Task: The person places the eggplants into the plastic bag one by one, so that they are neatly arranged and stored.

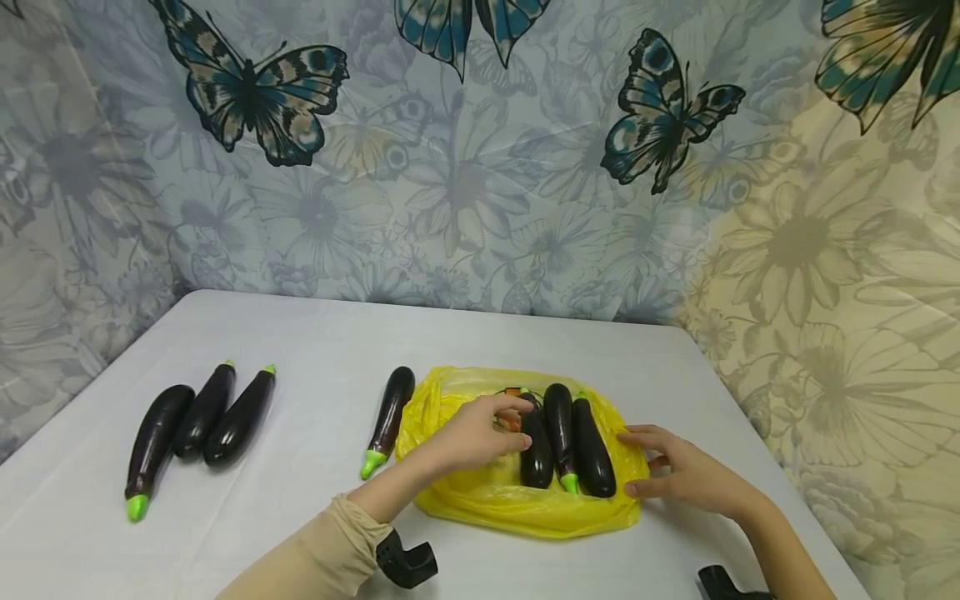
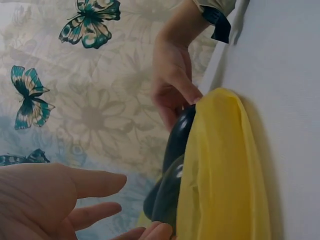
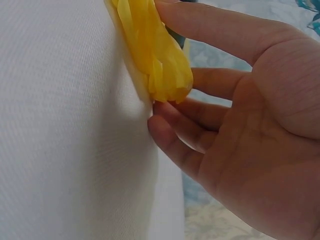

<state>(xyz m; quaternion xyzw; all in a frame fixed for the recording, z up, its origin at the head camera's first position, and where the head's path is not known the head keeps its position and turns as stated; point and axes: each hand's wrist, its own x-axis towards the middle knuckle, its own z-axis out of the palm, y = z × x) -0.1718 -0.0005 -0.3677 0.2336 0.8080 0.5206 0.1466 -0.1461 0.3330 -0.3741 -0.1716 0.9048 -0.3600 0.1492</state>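
A yellow plastic bag (image 1: 525,521) lies spread on the table with its mouth facing up. Three dark eggplants lie side by side in it: a left one (image 1: 536,458), a middle one (image 1: 558,417) and a right one (image 1: 595,458). My left hand (image 1: 476,433) reaches over the bag, its fingertips at the left eggplant and its thumb and fingers spread apart. With thumb and curled fingers my right hand (image 1: 693,475) holds the bag's right edge, seen also as gathered yellow plastic (image 3: 160,65) in the right wrist view. Something orange-red (image 1: 510,421) shows partly behind my left fingers.
One eggplant (image 1: 390,417) lies just left of the bag. Farther left, three more eggplants (image 1: 206,412) lie close together on the white-covered table (image 1: 315,517). Behind the table hangs a butterfly-patterned cloth (image 1: 465,208). Black wrist mounts (image 1: 407,562) stick out near both wrists.
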